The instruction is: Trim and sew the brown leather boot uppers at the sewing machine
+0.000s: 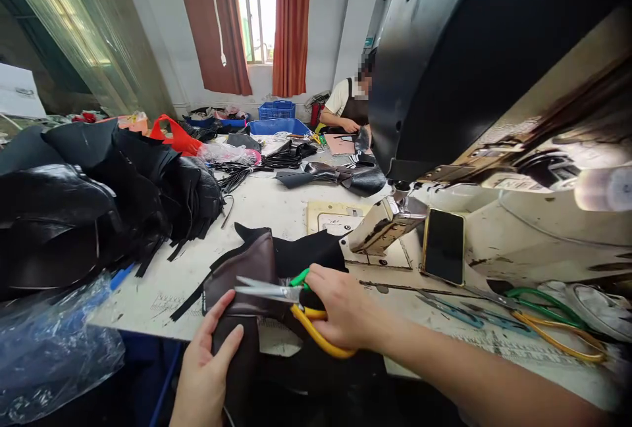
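Note:
My right hand (pixel 340 305) grips a pair of scissors (pixel 269 290) with green and yellow handles, blades slightly apart and pointing left. The blades lie over a dark brown leather piece (pixel 241 262) with a stitched seam, close to my left index fingertip. Holding the near part of this leather is my left hand (pixel 210 354), index finger and thumb on its surface; the other fingers are partly hidden. Black fabric (pixel 311 249) spreads behind the leather toward the sewing machine arm (pixel 390 223). Whether the blades touch a thread cannot be made out.
A pile of dark leather pieces (pixel 99 210) fills the left side. The sewing machine head (pixel 444 65) overhangs the right. A phone (pixel 443 246), blue-handled snips (pixel 454 312) and more scissors (pixel 557 331) lie on the right. A co-worker (pixel 345 108) sits across the table.

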A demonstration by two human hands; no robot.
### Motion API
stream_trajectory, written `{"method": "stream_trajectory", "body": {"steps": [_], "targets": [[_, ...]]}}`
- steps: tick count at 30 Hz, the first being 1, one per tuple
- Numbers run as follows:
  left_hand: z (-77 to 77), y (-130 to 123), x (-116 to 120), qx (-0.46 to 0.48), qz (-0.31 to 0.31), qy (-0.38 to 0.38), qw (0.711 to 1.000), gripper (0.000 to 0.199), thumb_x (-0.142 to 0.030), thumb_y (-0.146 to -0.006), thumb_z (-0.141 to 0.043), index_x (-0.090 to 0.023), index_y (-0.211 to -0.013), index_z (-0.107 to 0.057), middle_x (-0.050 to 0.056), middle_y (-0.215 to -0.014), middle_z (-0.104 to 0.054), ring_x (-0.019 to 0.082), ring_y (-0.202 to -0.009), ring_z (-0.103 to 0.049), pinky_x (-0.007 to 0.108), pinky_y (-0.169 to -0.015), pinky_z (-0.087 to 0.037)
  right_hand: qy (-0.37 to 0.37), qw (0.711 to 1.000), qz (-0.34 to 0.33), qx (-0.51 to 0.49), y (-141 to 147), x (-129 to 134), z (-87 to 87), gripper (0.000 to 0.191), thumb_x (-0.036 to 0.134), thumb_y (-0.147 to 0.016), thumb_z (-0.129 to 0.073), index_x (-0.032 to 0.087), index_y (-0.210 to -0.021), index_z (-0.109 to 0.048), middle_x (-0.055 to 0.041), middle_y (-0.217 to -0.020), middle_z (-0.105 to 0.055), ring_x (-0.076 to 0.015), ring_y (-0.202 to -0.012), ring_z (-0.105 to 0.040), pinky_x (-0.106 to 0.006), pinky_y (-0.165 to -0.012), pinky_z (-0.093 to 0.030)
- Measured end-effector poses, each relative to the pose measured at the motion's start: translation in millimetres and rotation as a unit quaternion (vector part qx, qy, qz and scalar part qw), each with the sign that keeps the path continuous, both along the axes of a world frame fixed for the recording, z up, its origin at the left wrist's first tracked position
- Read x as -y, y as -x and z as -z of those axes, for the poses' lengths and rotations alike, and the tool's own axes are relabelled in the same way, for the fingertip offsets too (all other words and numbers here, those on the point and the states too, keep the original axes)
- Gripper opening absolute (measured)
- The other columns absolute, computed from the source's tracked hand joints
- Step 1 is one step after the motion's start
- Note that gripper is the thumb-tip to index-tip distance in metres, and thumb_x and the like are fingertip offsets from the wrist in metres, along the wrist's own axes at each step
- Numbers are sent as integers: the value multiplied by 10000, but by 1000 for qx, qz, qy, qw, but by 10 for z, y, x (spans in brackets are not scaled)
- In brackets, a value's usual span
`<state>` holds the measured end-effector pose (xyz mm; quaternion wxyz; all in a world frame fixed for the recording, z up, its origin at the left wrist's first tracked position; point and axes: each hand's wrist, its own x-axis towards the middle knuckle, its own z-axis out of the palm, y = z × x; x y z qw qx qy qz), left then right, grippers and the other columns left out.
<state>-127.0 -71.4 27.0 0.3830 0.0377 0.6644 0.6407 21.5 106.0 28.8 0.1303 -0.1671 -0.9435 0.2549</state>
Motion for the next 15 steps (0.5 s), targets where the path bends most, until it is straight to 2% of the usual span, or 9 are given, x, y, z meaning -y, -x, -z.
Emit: {"method": "stream_trajectory", "body": {"steps": [1,2,5,8,15], "targets": [[-23,-57,-7,-3,-7,4,1000,649,-385,-764,-707,-317,-1368,-481,67,-1282,-625,291,-1159,-617,423,-956,-527,-84,996,14,-7,-128,61,13,178,322,-756,-604,168,-775,-517,-44,-800,-490,-176,-698,-413,-305,-591,-316],[-40,-118,-15,-21,-12,7,1000,677,-396,-762,-710,-316,-1384,-454,74,-1268,-627,294,-1134,-631,426,-931,-543,-136,990,24,-8,-243,115,39,148,289,-740,-595,169,-777,-516,-55,-813,-497,-189,-710,-413,-317,-597,-316],[-59,-313,-46,-129,-29,12,991,685,-431,-761,-708,-265,-1379,-462,85,-1277,-615,294,-1166,-608,419,-986,-513,-208,977,49,-18,-473,216,142,79,236,-754,-558,174,-772,-512,-62,-807,-498,-213,-734,-410,-345,-635,-334],[-66,-484,-83,-206,-28,15,978,676,-434,-770,-698,-243,-1377,-469,80,-1276,-620,288,-1188,-594,406,-1032,-480,-236,967,80,-44,-564,228,207,53,221,-794,-523,172,-776,-516,-67,-802,-493,-224,-752,-409,-359,-677,-351],[-162,-716,-131,-275,-3,61,960,642,-454,-803,-660,-298,-1386,-443,45,-1432,-503,265,-1315,-482,420,-1136,-348,-225,966,90,-87,-677,193,223,88,186,-839,-479,168,-765,-523,-57,-782,-497,-204,-720,-413,-334,-641,-330]]}}
